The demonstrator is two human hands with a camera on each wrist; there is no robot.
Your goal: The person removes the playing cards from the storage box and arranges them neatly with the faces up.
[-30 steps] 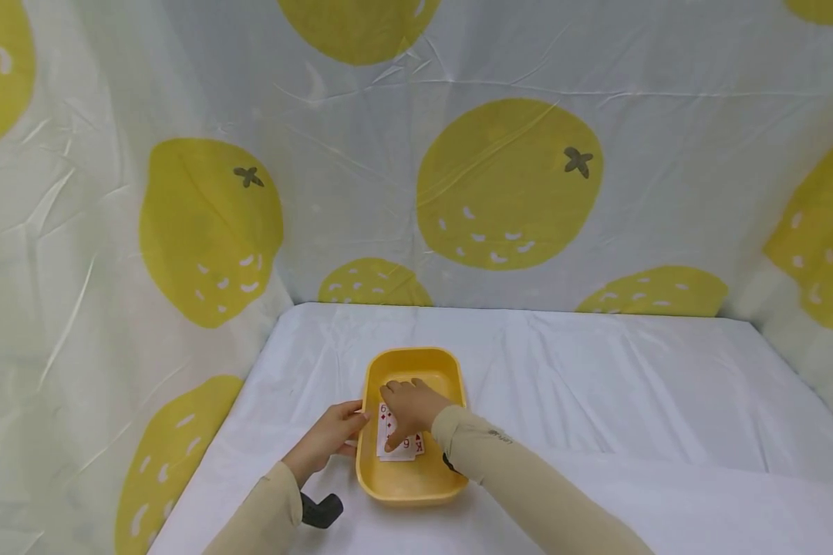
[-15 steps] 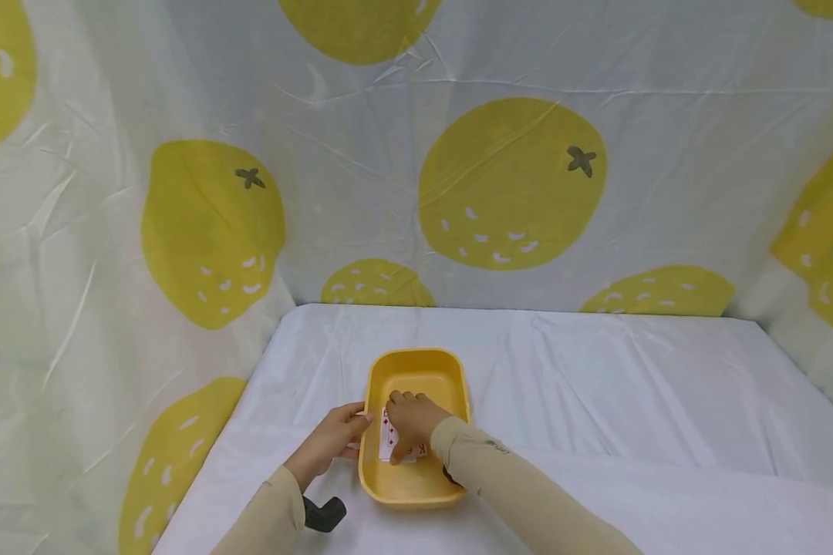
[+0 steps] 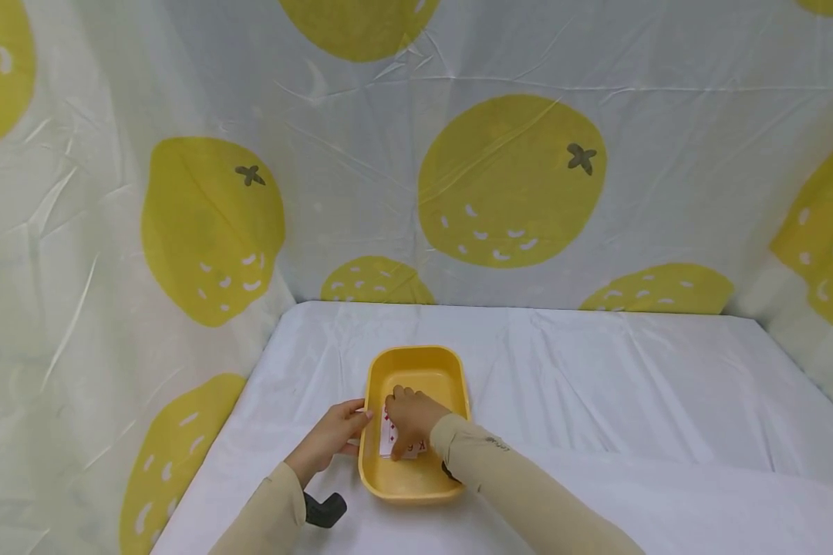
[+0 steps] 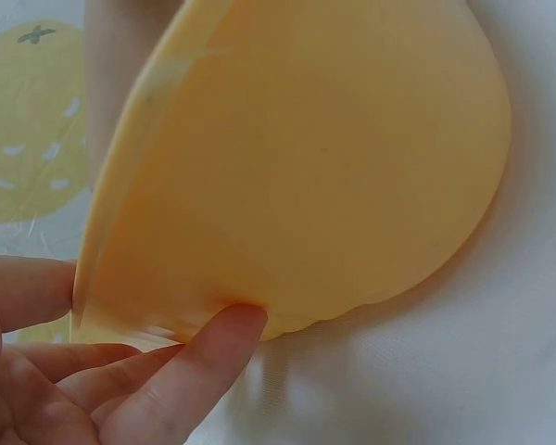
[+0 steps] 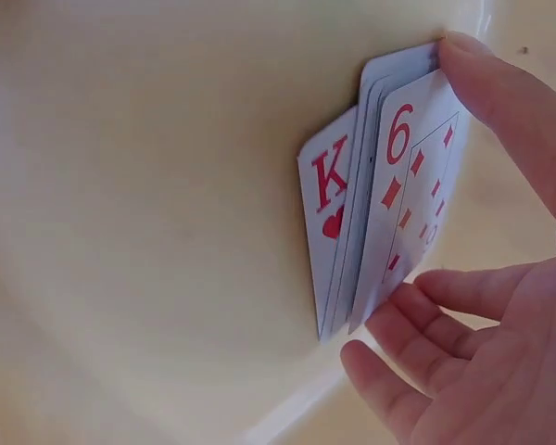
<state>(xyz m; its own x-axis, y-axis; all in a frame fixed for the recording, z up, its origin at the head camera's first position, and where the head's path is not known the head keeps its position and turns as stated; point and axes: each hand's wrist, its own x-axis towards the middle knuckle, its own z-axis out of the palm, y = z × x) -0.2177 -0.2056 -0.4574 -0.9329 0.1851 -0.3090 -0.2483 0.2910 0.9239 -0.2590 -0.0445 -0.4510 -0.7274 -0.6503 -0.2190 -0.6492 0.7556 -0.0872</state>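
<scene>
A yellow plastic tray (image 3: 413,484) with rounded corners holds a small stack of playing cards (image 3: 386,443). Gripping the tray's left wall is my left hand (image 3: 328,438); the left wrist view shows the fingers and thumb on both sides of the tray wall (image 4: 334,158). Over the cards, inside the tray, is my right hand (image 3: 414,416). In the right wrist view its thumb (image 5: 514,111) touches one end of the stack and its fingers meet the other end. The six of diamonds (image 5: 417,204) faces up on top, and a king of hearts (image 5: 322,204) sticks out underneath.
White cloth (image 3: 611,401) covers the table under the tray. Behind and at the sides hangs a pale curtain (image 3: 361,177) printed with big yellow lemons. A black wrist mount (image 3: 325,510) shows below the left wrist.
The right hand has settled lower on the cards, and its thumb and fingers have drawn in around the stack. The left hand keeps its hold on the tray.
</scene>
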